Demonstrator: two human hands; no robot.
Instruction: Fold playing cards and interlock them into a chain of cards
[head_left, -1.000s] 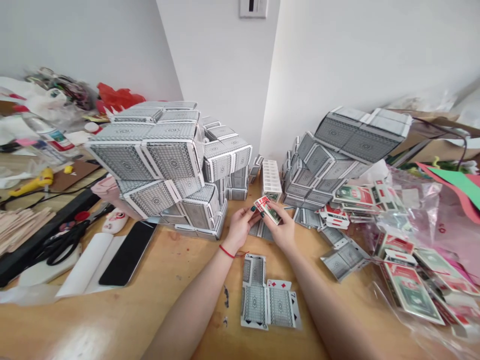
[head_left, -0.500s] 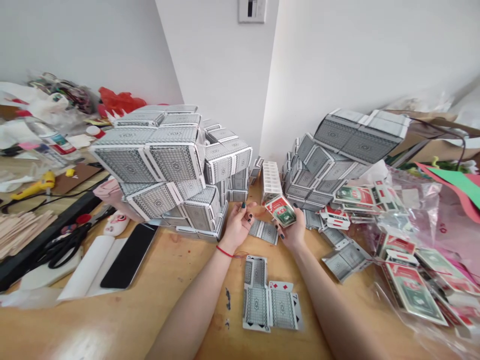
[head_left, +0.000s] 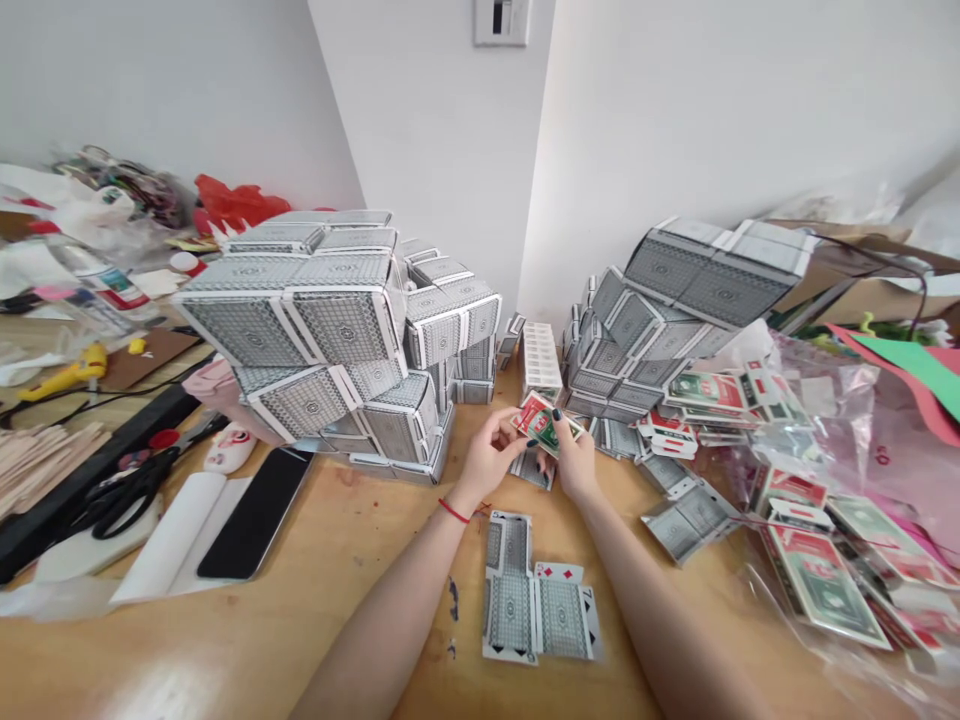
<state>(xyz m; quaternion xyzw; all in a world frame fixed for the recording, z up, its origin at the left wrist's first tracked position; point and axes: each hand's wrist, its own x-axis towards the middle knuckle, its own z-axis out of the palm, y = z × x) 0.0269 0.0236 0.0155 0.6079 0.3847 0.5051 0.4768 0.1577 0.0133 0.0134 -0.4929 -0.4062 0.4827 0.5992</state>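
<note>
Both my hands meet over the middle of the wooden table (head_left: 315, 590), gripping a red and green playing-card box (head_left: 541, 425). My left hand (head_left: 491, 455) pinches its left end. My right hand (head_left: 574, 455) grips its right side with the fingers curled over it. Under my hands lies a loose grey-backed card (head_left: 529, 468). Nearer to me, between my forearms, lies a flat piece of joined grey-backed cards (head_left: 536, 605). A large block built of grey-backed cards (head_left: 322, 330) stands to the left, and another card block (head_left: 675, 300) to the right.
A black phone (head_left: 251, 510), white paper and black scissors (head_left: 124, 490) lie on the left. Flattened red and green card boxes (head_left: 817, 575) fill a clear plastic bag on the right. A small white tower of cards (head_left: 541, 362) stands by the wall corner.
Half a second ago my hands were apart, with the box in my right hand only. Now my left hand has come back onto the box and both hold it.
</note>
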